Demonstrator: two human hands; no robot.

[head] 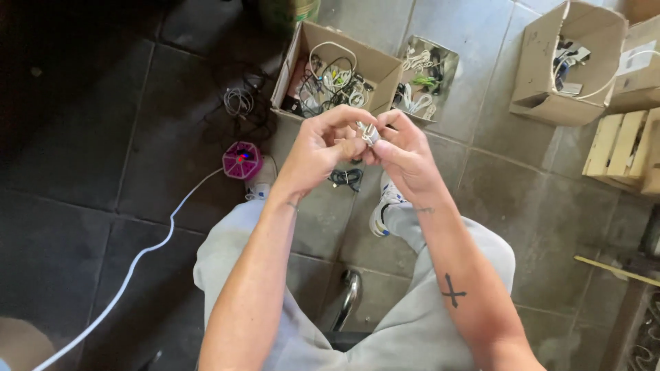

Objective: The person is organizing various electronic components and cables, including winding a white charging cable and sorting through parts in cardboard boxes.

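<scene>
From the head camera I look straight down at my own two hands, held together above my knees. My left hand (317, 145) curls in from nine o'clock, its fingers bent over and its thumb pressed toward my right. My right hand (405, 154) comes in from three o'clock, and its thumb and forefinger are pressed together on a small white and silver cable plug (369, 133). The plug sits right between the two grips, touching the fingertips of both; its long axis tilts from about ten o'clock down to four o'clock, as well as I can tell, since my fingers hide most of it. Both hands are equally near it; the right has the firmer pinch, and the left steadies it from the side.

Past my hands at twelve o'clock stands an open brown cardboard box (381, 64) full of tangled white and black cables. Just beside it at one o'clock is a smaller shiny tray of white cords (448, 56). Well apart at two o'clock sits another open cardboard box (543, 65). On the grey tiled floor (481, 199), at ten o'clock from my hands, lies a round pink case (242, 160), with a long white cable (130, 264) running off toward seven o'clock.
</scene>
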